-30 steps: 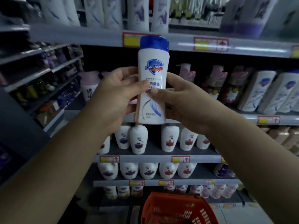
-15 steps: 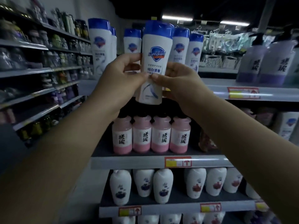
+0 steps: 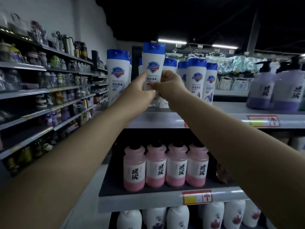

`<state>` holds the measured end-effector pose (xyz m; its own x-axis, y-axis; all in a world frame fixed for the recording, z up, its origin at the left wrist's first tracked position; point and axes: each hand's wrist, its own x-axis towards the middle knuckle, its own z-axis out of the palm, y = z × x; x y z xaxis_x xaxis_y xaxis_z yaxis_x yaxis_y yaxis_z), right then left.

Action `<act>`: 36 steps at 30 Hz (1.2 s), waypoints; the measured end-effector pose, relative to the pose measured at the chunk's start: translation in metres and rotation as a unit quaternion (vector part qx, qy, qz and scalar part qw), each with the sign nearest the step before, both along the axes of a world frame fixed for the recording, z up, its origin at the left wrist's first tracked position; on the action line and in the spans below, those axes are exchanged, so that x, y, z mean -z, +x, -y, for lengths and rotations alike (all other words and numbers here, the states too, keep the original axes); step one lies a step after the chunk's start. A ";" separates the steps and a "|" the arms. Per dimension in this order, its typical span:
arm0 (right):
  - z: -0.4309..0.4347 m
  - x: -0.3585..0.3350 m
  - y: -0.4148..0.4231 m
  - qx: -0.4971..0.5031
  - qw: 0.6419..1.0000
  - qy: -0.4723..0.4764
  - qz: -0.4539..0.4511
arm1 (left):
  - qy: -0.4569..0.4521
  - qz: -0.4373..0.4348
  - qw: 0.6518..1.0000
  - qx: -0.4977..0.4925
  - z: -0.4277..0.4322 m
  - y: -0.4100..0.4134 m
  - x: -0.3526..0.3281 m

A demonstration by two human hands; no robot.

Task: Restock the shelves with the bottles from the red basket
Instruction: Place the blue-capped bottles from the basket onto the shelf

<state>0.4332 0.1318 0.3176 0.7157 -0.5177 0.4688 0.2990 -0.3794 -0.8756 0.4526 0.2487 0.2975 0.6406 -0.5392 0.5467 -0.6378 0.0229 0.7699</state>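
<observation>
A white Safeguard bottle (image 3: 153,63) with a blue cap stands upright over the top shelf (image 3: 214,119), held between both hands. My left hand (image 3: 140,90) grips its left side and my right hand (image 3: 171,87) grips its right side, thumbs meeting on the label. Matching blue-capped bottles stand on the same shelf: one to the left (image 3: 117,76) and several to the right (image 3: 197,78). Whether the held bottle's base touches the shelf is hidden by my hands. The red basket is out of view.
Purple pump bottles (image 3: 274,90) stand at the right of the top shelf. Pink bottles (image 3: 165,167) fill the shelf below, white bottles (image 3: 178,217) the one under it. A long shelving run (image 3: 49,90) with flasks lines the left wall.
Both hands have carried the bottle up and forward to the top shelf, among the matching bottles. My view has tilted upward and the red basket has left the frame.
</observation>
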 end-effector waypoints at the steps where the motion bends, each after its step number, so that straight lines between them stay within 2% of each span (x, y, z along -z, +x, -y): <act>1: 0.001 0.002 0.006 0.003 1.000 0.005 -0.003 | 0.000 -0.004 1.000 0.001 0.001 0.003 0.001; 5: 0.005 0.012 0.024 0.017 0.999 -0.001 -0.031 | 0.006 -0.013 1.000 -0.003 0.002 0.011 0.009; 13: 0.004 0.012 0.022 0.050 0.986 -0.138 -0.076 | 0.006 -0.026 1.000 -0.003 0.003 0.023 0.015; 21: 0.003 0.007 0.012 0.101 0.968 -0.202 -0.110 | 0.004 -0.042 0.999 0.004 0.004 0.023 0.017; 24: 0.004 0.007 0.012 0.132 0.960 -0.231 -0.091 | 0.001 -0.046 0.999 0.005 0.004 0.017 0.017; 29: 0.003 0.012 -0.003 0.146 0.971 -0.189 -0.014 | -0.037 -0.077 0.996 -0.016 0.004 0.004 0.018; 33: 0.000 0.021 -0.027 0.092 0.990 -0.098 0.049 | -0.077 -0.101 0.992 0.009 0.007 -0.014 0.018; 36: 0.002 0.026 -0.044 0.059 0.994 -0.076 0.057 | -0.106 -0.113 0.988 0.016 0.009 -0.029 0.018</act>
<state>0.3894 0.1299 0.2912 0.5916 -0.5124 0.6224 0.3387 -0.5426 -0.7687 0.4239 0.2393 0.2793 0.7441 -0.4498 0.4939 -0.4460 0.2160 0.8686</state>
